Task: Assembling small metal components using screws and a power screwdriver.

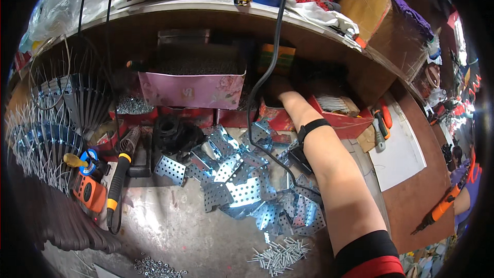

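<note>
So your right hand is down in the red bin under the shelf, which sits at the back of the bench. The fingers are lost in shadow, so I can't tell how open they are or whether they've got hold of anything, and I can't make out what's in that bin either. Your left hand's out of view, so can't tell there.

Just right of it, another red bin holds thin white sticks. Over to the left, the pink floral box is full of tiny dark pieces, and shiny metal bits are heaped beside it.

The black cable hangs right across your view, just left of your hand, and trails over the perforated metal plates piled below. Nearest you are loose screws and nuts. The soldering iron sits off left.
</note>
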Demonstrator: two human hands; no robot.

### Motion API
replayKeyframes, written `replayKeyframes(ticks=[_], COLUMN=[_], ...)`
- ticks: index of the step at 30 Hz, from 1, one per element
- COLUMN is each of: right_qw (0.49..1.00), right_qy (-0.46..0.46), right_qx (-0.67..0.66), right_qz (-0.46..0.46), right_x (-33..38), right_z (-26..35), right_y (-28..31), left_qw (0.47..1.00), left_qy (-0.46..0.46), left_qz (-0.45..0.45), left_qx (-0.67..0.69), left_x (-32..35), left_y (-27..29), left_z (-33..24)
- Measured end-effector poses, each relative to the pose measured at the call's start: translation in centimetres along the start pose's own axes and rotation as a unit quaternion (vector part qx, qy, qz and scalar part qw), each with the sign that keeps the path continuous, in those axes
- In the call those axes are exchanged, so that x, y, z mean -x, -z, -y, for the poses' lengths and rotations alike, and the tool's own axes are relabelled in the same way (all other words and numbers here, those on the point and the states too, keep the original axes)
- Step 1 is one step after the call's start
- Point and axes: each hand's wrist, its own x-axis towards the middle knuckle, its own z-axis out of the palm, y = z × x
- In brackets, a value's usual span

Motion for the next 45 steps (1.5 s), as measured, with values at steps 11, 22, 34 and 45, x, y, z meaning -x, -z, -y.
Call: replayKeyframes(ticks=[11,22,34,45], right_qw=[0.993,0.909,0.918,0.952], right_qy=[-0.075,0.049,0.304,0.140], right_qx=[0.095,-0.371,-0.221,-0.273], right_qz=[-0.003,-0.184,0.129,0.007], right_x=[3.0,16.2,52.5,53.6], right_z=[-1.4,-8.8,27.1,27.8], right_y=[3.6,13.9,14.0,11.0], left_qw=[0.999,0.798,0.755,0.747], left_qy=[-0.049,0.005,-0.080,-0.311], left_qz=[0.010,0.059,-0.571,-0.556], left_qx=[0.019,0.600,-0.310,-0.192], left_x=[-0.9,0.8,7.4,0.2], left_y=[0.4,2.6,27.2,26.2], left_z=[-0.2,1.8,8.4,1.0])
